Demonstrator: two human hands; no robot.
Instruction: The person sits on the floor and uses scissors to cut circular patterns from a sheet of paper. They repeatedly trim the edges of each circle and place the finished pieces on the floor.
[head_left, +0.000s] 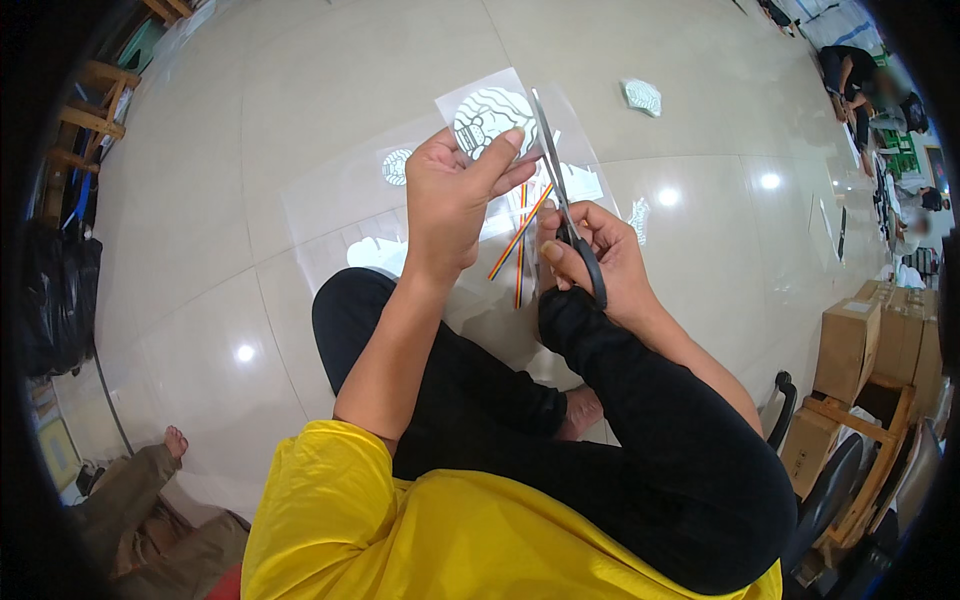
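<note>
My left hand (469, 176) pinches a clear plastic sheet that bears a round white line-patterned sticker (487, 112), thumb on top. Black-handled scissors (559, 169) are in my right hand (600, 251), their long blades pointing up along the sheet's right edge. The blades look nearly closed; whether they touch the sheet I cannot tell. Under my hands a large transparent sheet (322, 202) lies on the tiled floor, with white cut pieces (375, 255), a smaller round patterned sticker (395, 166) and rainbow-striped strips (519, 277) on it.
A white patterned piece (642, 97) lies on the floor at upper right, another (638, 219) nearer my right hand. Cardboard boxes (847, 349) and a wooden frame stand at right, black bags (60, 300) at left. Another person's legs (127, 487) are at lower left; people sit at upper right.
</note>
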